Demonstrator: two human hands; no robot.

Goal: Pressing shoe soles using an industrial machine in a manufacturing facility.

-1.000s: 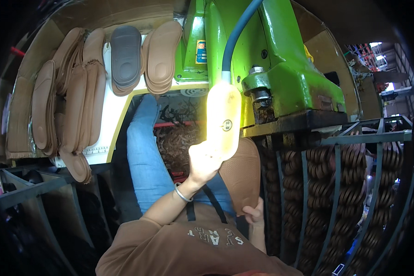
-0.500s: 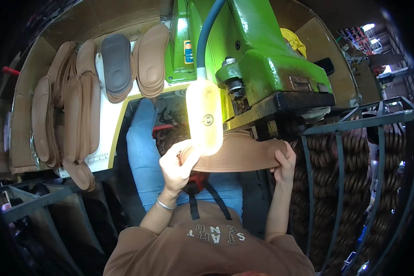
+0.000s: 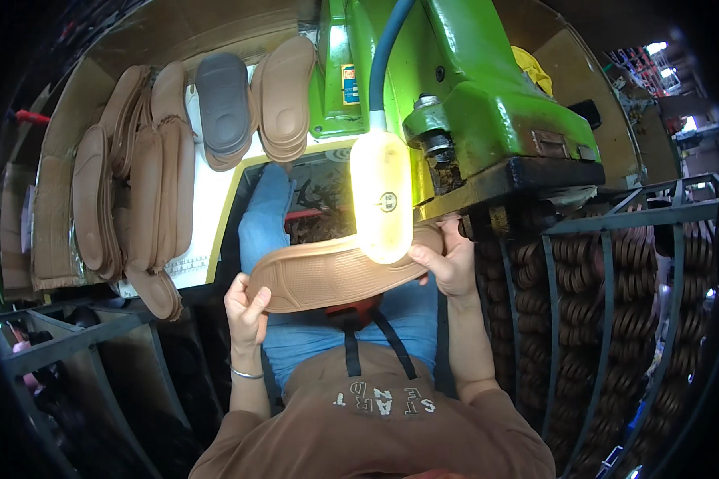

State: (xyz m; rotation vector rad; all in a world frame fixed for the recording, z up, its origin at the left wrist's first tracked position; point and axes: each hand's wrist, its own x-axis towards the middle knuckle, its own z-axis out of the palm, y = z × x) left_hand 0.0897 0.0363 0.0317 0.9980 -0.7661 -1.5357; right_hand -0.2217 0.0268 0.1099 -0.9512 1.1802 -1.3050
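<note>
Since half a second ago, the brown sole (image 3: 335, 275) has swung lower and flatter: it now lies nearly level across the person's lap, just under the glowing lamp (image 3: 382, 195), with its patterned face turned up and its right end tilted slightly higher. The left hand (image 3: 246, 307) has dropped from beside the lamp to the sole's left end, where thumb and fingers pinch the rounded edge. The right hand (image 3: 449, 259) grips the sole's right end, with the fingers curled over the rim near the dark base of the machine.

The sole sits in the middle of the scene, above blue trousers (image 3: 295, 239) and a dark apron strap (image 3: 375, 339), and its middle is partly hidden behind the lamp. The lamp hangs from a blue hose (image 3: 387, 56) that runs up along the green machine (image 3: 471, 88), which fills the far right. A silver bracelet (image 3: 246, 373) circles the left wrist.

To the left, stacks of tan soles (image 3: 136, 191) lean on a white work surface (image 3: 208, 215), with 1 grey sole (image 3: 224, 100) among another tan pile farther off. To the right, a dark metal rack (image 3: 615, 263) holds rows of brown soles (image 3: 599, 311) stacked on edge.
</note>
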